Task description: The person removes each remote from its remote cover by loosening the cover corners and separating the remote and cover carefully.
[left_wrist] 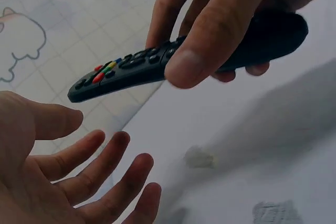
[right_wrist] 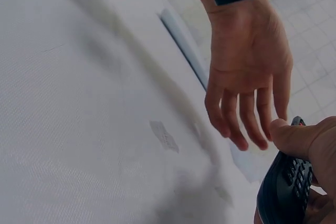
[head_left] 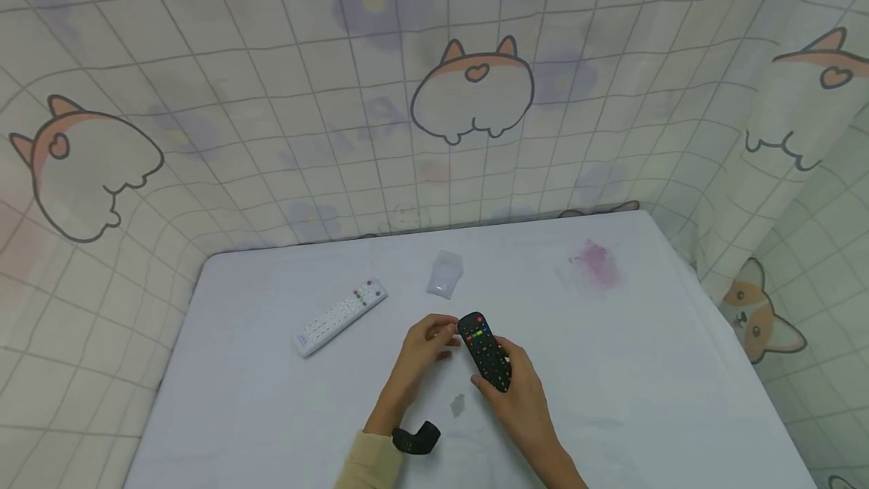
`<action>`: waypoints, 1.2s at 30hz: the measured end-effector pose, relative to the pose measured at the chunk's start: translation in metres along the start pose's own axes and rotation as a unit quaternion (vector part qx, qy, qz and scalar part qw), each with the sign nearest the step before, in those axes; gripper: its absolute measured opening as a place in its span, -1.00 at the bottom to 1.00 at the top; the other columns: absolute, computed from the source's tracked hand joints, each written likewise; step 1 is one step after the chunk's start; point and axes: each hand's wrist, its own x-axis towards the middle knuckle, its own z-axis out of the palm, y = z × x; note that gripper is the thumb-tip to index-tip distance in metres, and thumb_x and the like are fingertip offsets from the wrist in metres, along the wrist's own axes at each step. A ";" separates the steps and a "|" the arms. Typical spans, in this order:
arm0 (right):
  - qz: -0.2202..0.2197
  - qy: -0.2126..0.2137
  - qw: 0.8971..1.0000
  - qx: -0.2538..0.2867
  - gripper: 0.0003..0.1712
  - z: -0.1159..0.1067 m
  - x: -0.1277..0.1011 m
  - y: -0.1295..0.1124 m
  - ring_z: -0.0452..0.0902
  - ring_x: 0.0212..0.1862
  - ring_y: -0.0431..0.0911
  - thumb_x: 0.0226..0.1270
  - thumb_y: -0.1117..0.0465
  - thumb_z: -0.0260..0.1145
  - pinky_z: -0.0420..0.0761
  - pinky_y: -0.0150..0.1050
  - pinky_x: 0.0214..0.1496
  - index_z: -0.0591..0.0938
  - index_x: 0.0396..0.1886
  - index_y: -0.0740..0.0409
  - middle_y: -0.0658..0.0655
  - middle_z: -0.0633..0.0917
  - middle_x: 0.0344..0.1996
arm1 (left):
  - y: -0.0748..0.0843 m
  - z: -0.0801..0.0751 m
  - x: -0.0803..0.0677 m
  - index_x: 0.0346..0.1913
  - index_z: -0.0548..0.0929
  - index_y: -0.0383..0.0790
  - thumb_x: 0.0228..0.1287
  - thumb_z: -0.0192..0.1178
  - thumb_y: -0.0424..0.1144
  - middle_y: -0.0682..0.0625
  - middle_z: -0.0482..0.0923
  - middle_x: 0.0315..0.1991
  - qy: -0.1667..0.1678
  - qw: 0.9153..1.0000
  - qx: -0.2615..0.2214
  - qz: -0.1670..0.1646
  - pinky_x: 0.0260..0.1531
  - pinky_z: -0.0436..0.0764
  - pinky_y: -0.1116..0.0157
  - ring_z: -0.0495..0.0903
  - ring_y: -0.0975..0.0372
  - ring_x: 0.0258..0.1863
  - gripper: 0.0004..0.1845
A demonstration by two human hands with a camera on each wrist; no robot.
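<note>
My right hand (head_left: 519, 391) grips a black remote control (head_left: 483, 349) with coloured buttons, holding it tilted above the table. In the left wrist view the thumb of that hand lies along the edge of the remote (left_wrist: 262, 40). Close to the remote's far end is my left hand (head_left: 424, 345), its fingers spread and loosely bent in the left wrist view, with nothing held. Most of the left palm (right_wrist: 249, 51) shows in the right wrist view. To the left of the hands, a white remote control (head_left: 342, 317) lies slantwise on the table.
A small clear plastic packet (head_left: 445, 275) lies beyond the hands. A small grey patch (head_left: 458, 405) is on the white table (head_left: 679, 368) between the forearms, and a pink stain (head_left: 597, 264) marks its far right. Behind hangs a checked curtain (head_left: 305, 96) with dog drawings.
</note>
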 end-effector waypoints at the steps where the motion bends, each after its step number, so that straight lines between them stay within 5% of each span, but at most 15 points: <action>1: 0.003 -0.001 1.000 0.002 -0.08 0.000 0.000 0.000 0.60 0.29 0.13 0.16 0.22 0.63 0.61 0.13 0.27 0.40 0.48 0.18 0.27 0.58 0.34 | -0.001 0.001 -0.003 0.26 0.60 -0.28 0.60 0.14 -0.10 -0.19 0.73 0.13 -0.012 1.000 -0.024 -0.005 0.08 0.73 0.08 0.74 0.15 0.00 -0.62; 10: 0.001 0.004 1.000 0.016 -0.06 0.001 0.001 -0.001 0.57 0.32 0.18 0.13 0.23 0.65 0.58 0.21 0.32 0.40 0.47 0.24 0.31 0.59 0.31 | -0.009 0.011 -0.018 0.31 0.53 -0.37 0.54 0.23 -0.10 -0.26 0.70 0.16 -0.050 0.992 -0.118 -0.003 0.12 0.74 0.02 0.76 0.15 -0.01 -0.52; 19: -0.009 0.004 1.000 0.026 -0.09 0.004 0.001 0.002 0.60 0.25 0.11 0.15 0.21 0.64 0.61 0.12 0.25 0.41 0.45 0.23 0.29 0.60 0.28 | -0.013 0.018 -0.022 0.28 0.54 -0.39 0.43 0.33 -0.24 -0.14 0.73 0.08 -0.036 0.986 -0.162 -0.015 -0.01 0.78 0.20 0.78 0.19 -0.09 -0.54; 26: -0.009 -0.001 1.000 0.022 -0.12 0.007 0.002 0.003 0.63 0.14 0.05 0.19 0.20 0.62 0.64 0.00 0.14 0.41 0.45 0.25 0.29 0.61 0.26 | -0.012 0.021 -0.020 0.22 0.57 -0.39 0.40 0.35 -0.27 -0.05 0.72 -0.03 -0.027 0.986 -0.162 -0.023 -0.13 0.78 0.26 0.76 0.23 -0.16 -0.58; 36: 0.017 -0.027 0.997 0.073 -0.45 0.007 0.011 0.004 0.64 0.11 0.04 0.60 0.15 0.25 0.68 -0.20 -0.02 0.42 0.48 0.12 0.27 0.61 0.27 | -0.008 0.018 -0.010 0.26 0.56 -0.40 0.44 0.31 -0.28 -0.20 0.70 0.06 0.002 0.989 -0.144 -0.021 -0.04 0.80 0.10 0.74 0.23 -0.17 -0.58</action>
